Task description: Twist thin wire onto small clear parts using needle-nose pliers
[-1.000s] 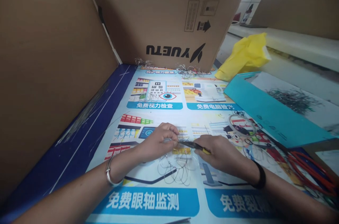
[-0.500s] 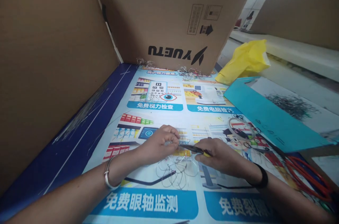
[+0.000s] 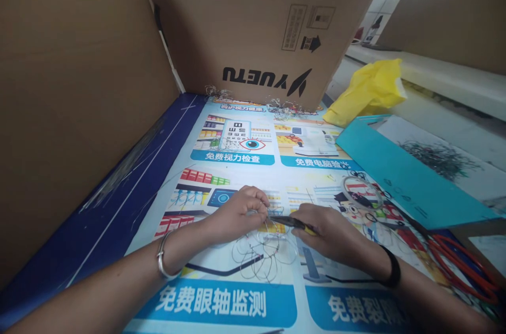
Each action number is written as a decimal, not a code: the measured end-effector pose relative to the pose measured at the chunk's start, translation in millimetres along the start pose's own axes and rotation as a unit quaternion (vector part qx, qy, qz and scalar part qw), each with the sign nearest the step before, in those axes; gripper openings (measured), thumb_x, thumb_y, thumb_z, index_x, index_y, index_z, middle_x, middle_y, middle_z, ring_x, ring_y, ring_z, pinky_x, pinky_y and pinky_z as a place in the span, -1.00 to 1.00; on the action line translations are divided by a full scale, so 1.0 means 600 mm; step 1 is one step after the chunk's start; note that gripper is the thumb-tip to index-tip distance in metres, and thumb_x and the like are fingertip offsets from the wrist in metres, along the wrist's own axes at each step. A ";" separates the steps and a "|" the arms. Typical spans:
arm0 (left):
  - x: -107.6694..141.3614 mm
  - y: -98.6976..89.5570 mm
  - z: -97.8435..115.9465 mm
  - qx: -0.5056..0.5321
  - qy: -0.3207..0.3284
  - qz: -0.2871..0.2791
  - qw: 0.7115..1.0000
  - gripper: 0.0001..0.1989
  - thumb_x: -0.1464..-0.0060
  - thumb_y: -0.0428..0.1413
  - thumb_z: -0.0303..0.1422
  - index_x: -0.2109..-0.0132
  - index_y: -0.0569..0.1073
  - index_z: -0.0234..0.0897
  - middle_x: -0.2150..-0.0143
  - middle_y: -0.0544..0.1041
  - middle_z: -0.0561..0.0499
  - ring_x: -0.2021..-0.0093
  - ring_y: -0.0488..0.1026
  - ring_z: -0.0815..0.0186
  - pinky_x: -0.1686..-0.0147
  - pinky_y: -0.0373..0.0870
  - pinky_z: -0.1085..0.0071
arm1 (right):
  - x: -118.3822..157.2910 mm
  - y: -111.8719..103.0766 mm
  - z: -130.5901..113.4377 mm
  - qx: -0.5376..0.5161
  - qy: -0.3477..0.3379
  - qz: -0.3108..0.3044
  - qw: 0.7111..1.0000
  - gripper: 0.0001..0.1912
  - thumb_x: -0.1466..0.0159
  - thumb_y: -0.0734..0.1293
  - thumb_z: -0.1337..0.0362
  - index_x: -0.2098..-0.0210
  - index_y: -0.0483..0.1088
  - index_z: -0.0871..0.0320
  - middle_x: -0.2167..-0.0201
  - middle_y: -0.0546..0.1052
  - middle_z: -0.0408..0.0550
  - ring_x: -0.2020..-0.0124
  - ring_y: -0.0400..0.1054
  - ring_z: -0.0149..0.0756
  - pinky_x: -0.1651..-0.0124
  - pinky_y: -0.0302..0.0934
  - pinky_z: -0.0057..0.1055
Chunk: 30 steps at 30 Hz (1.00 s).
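Note:
My left hand (image 3: 242,213), with a silver bangle at the wrist, pinches thin wire between thumb and fingers near the middle of the poster. My right hand (image 3: 324,228), with a black band on its wrist, is closed round pliers (image 3: 290,222) with black jaws and yellow-black handles. The plier tips point left and meet the wire at my left fingertips. Below them a loose tangle of thin looped wire (image 3: 263,260) lies over the poster (image 3: 237,173). The exact contact between tips and wire is too small to tell.
Cardboard panels (image 3: 256,18) stand at the back and left. To the right are a yellow bag (image 3: 366,92), a teal folder (image 3: 411,181) with a pile of wire bits (image 3: 437,157), a clear ring (image 3: 361,192) and red-orange loops (image 3: 462,265). More wire tangles (image 3: 284,109) lie along the back.
The view has shifted very slightly. Both hands keep nearly the same pose, the pliers still at my left fingertips.

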State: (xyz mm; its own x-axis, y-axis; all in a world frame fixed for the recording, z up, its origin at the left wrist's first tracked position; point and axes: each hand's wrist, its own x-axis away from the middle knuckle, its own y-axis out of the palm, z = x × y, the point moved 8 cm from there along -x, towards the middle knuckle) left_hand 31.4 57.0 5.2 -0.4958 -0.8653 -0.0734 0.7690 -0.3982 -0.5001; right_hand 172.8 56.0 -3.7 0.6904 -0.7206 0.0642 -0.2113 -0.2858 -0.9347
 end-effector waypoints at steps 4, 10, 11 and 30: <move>0.001 -0.001 -0.002 0.005 -0.001 0.003 1.000 -0.86 -0.04 0.02 -0.46 0.45 0.42 -0.25 0.15 0.41 0.01 0.04 0.31 0.25 -0.03 0.23 0.20 | 0.001 -0.006 -0.009 0.043 -0.016 0.029 0.999 -0.80 -0.24 0.18 0.33 0.23 0.41 0.14 0.38 0.48 -0.04 0.34 0.35 -0.31 0.32 0.14 -0.45; -0.001 0.000 -0.001 -0.006 0.007 0.000 1.000 -0.86 -0.03 0.01 -0.46 0.45 0.42 -0.25 0.16 0.42 -0.01 0.05 0.31 0.26 -0.02 0.24 0.22 | 0.002 -0.011 -0.013 0.061 -0.011 0.042 0.997 -0.80 -0.26 0.17 0.35 0.25 0.42 0.15 0.41 0.46 -0.06 0.35 0.33 -0.32 0.33 0.12 -0.47; -0.001 0.000 0.000 -0.009 0.009 -0.001 1.000 -0.85 -0.03 0.01 -0.46 0.45 0.42 -0.25 0.17 0.42 -0.01 0.05 0.32 0.26 -0.01 0.24 0.22 | 0.002 -0.010 -0.013 0.062 -0.010 0.040 0.997 -0.80 -0.26 0.17 0.35 0.26 0.42 0.15 0.40 0.46 -0.06 0.35 0.33 -0.32 0.32 0.12 -0.47; -0.005 -0.003 0.004 -0.036 0.045 0.009 0.998 -0.83 -0.04 -0.02 -0.48 0.47 0.39 -0.25 0.20 0.44 0.00 0.10 0.35 0.28 0.03 0.26 0.24 | 0.015 -0.058 -0.012 0.121 -0.008 0.134 0.984 -0.87 -0.23 0.21 0.31 0.30 0.39 0.15 0.40 0.41 -0.03 0.33 0.28 -0.25 0.31 0.09 -0.38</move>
State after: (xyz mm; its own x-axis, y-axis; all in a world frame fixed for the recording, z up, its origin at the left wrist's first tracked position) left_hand 32.4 59.3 8.5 -0.5186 -0.8402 -0.1586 0.7485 -0.3565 -0.5591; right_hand 181.6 54.8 32.2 0.6440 -0.7386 -0.1994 -0.2174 0.0732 -0.9733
